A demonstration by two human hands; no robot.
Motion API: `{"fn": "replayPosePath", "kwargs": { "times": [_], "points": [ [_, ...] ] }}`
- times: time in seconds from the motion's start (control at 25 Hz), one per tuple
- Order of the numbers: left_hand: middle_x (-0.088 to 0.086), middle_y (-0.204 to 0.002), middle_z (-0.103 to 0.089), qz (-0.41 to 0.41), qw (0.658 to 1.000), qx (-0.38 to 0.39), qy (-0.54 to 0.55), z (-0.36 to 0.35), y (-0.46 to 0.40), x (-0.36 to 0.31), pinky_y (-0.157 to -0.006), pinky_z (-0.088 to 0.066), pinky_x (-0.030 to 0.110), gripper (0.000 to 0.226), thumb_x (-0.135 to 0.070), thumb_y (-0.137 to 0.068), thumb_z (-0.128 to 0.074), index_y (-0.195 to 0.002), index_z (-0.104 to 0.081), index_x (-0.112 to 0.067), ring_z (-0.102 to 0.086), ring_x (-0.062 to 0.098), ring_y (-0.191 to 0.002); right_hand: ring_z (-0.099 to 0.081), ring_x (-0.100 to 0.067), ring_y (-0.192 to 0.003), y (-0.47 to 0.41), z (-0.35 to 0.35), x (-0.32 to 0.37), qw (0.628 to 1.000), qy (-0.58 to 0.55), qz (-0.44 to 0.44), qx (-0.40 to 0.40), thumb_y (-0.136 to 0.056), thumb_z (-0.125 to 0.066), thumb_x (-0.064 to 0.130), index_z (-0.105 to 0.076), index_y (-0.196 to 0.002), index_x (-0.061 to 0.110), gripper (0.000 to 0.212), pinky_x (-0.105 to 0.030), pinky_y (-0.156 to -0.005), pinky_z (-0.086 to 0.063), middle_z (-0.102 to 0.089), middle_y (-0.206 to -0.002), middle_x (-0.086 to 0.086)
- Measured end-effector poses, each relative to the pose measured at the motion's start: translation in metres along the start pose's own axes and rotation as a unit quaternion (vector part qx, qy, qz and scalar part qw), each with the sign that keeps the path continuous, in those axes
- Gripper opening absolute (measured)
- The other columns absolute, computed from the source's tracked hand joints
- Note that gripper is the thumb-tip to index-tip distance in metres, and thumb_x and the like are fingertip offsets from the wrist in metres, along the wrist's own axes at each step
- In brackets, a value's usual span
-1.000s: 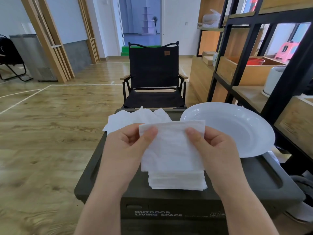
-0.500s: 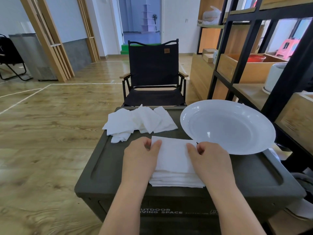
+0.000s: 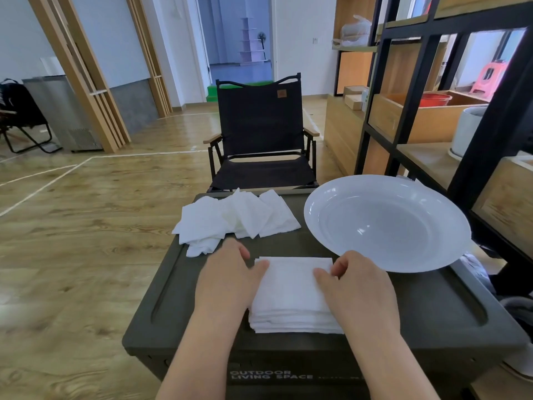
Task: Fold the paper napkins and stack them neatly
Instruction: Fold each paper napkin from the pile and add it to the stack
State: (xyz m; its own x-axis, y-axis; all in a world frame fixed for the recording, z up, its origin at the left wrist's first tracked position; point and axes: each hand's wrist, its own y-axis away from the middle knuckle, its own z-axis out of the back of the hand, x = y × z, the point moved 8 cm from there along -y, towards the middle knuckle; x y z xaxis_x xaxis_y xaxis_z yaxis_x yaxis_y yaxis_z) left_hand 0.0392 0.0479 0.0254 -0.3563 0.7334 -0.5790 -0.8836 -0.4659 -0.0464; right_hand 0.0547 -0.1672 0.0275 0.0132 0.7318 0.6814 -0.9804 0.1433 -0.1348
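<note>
Hands flanking napkin stack, left hand, right hand, thumbs on top

Surface: dark olive lid of a storage box, recessed slots along left and right edges, "OUTDOOR LIVING SPACE" printed on the front. On it: neat stack of folded napkins near front centre, loose pile of unfolded napkins far left, white plate far right, overhanging the right edge.
</note>
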Motion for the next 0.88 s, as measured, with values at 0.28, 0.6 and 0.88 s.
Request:
{"fn": "replayPosePath", "kwargs": {
  "times": [0.28,0.6,0.88],
  "points": [
    [0.01,-0.088,-0.064,0.059,0.995,-0.076,-0.038,-0.019,-0.09,-0.002,-0.081,-0.049,0.041,0.043,-0.042,-0.091,-0.049,-0.095,-0.065,-0.002,-0.06,0.027,-0.086,-0.055,-0.009,-0.064,-0.005,0.009,0.013,0.993,-0.096,0.055,-0.05,-0.087,-0.057,0.042,-0.052,-0.08,0.025,0.02,-0.012,-0.058,-0.039,-0.055,-0.065,0.008],
    [0.001,-0.069,-0.052,0.033,0.991,-0.127,-0.004,-0.014,-0.08,-0.003,-0.06,-0.035,0.028,0.029,-0.034,-0.089,-0.058,-0.075,-0.056,-0.009,-0.05,0.02,-0.068,-0.052,-0.009,-0.06,-0.005,0.015,0.013,0.986,-0.142,0.065,-0.061,-0.087,-0.059,0.04,-0.051,-0.074,0.026,0.02,-0.01,-0.057,-0.037,-0.052,-0.059,0.008],
    [-0.001,-0.078,-0.067,0.015,0.958,-0.124,0.26,0.037,-0.029,-0.023,-0.059,-0.036,0.023,0.023,-0.03,-0.089,-0.061,-0.075,-0.063,-0.012,-0.052,0.011,-0.066,-0.046,0.004,-0.095,0.0,0.012,0.031,0.983,-0.125,0.13,0.019,-0.084,-0.064,0.035,-0.044,-0.106,0.045,0.032,-0.004,-0.087,-0.032,-0.049,-0.105,0.026]
  ]
}}
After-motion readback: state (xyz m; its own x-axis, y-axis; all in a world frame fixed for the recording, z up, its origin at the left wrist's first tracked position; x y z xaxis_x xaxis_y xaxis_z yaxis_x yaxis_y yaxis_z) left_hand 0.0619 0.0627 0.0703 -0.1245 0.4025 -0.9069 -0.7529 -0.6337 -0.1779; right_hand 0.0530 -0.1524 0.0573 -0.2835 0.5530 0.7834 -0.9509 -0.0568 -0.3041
